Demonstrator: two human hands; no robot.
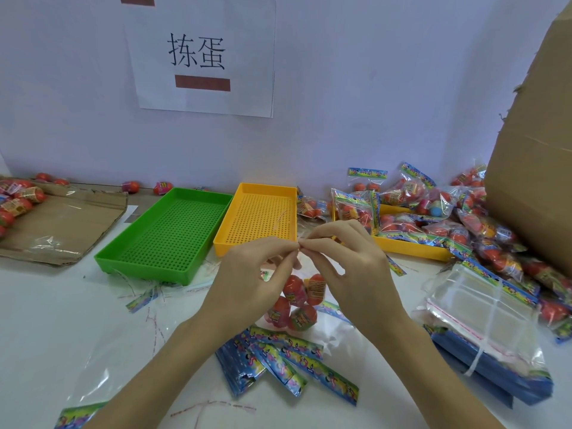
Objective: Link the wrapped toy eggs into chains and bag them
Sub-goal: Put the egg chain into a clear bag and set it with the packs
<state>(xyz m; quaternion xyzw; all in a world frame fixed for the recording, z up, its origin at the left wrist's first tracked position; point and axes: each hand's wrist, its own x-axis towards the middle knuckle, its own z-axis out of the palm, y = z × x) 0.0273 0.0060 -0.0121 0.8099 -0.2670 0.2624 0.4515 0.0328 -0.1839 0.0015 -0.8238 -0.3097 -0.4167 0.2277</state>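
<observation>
Left hand [250, 274] and right hand [343, 261] raised together over the table [46, 320], fingertips meeting and pinching something thin between them, perhaps a clear strip; too fine to tell. Eggs [297, 301] hanging in a cluster just below the hands, above loose header cards [297, 360]. Green tray [164, 233] and yellow tray [257, 218] side by side behind. Filled bags [433, 212] heaped at right, near a cardboard box [538, 150].

Cardboard box [538, 144] cut off right
</observation>
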